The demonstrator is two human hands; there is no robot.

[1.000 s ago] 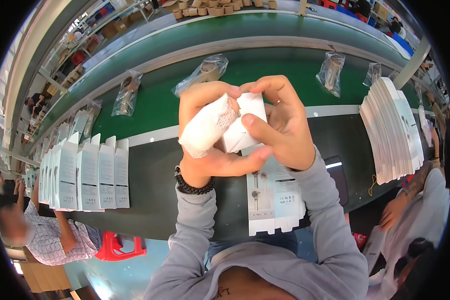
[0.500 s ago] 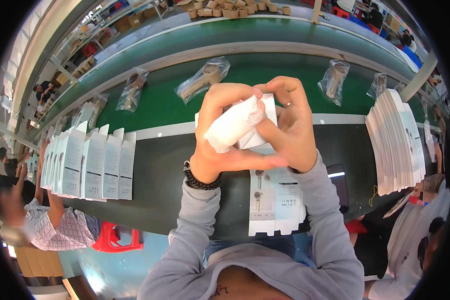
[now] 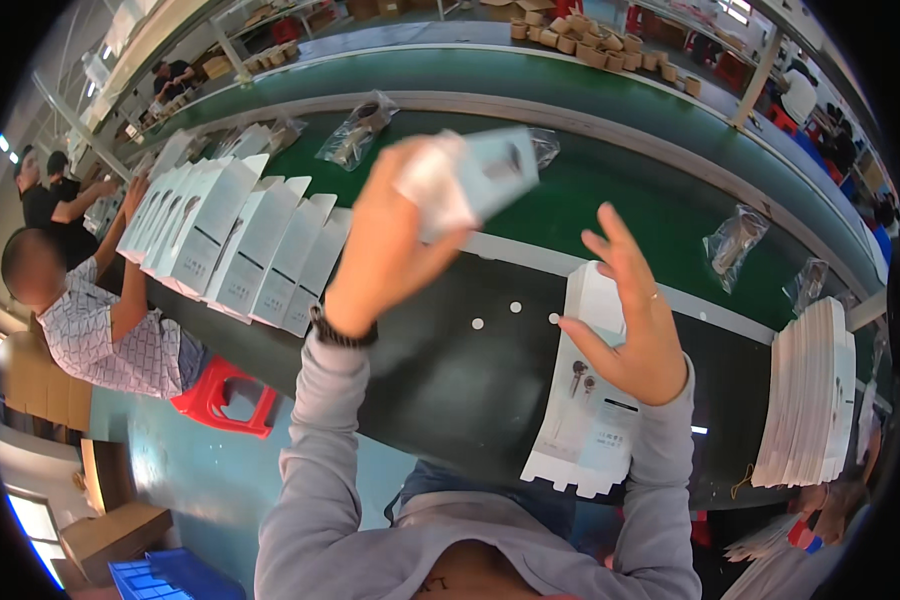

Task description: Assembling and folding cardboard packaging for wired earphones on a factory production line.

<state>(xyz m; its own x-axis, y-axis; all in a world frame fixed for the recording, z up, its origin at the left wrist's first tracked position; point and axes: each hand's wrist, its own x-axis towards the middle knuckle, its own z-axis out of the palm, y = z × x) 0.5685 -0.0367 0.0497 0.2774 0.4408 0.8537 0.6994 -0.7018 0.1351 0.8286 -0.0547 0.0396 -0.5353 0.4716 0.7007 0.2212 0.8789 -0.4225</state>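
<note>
My left hand (image 3: 385,230) is raised over the far side of the dark table, closed around a small pale-blue and white carton (image 3: 505,172). Motion blurs the white part beside its fingers, so I cannot tell if that is the carton's end or a white wrapped piece. Fingers spread and holding nothing, my right hand (image 3: 635,320) is over the flat, unfolded printed cartons (image 3: 580,425) lying in front of me. I cannot make out whether it touches them. Several upright cartons (image 3: 210,240) with raised flaps stand in a row to the left.
A thick stack of flat cartons (image 3: 805,400) stands at the right. Bagged brown devices (image 3: 738,245) lie along the green conveyor (image 3: 600,205) beyond the table. White round dots (image 3: 516,308) mark the tabletop. A co-worker (image 3: 120,330) sits at the left by a red stool (image 3: 225,400).
My hands have parted. The left has moved left and away with the carton; the right has opened and come down toward the flat cartons. My view has swung left.
</note>
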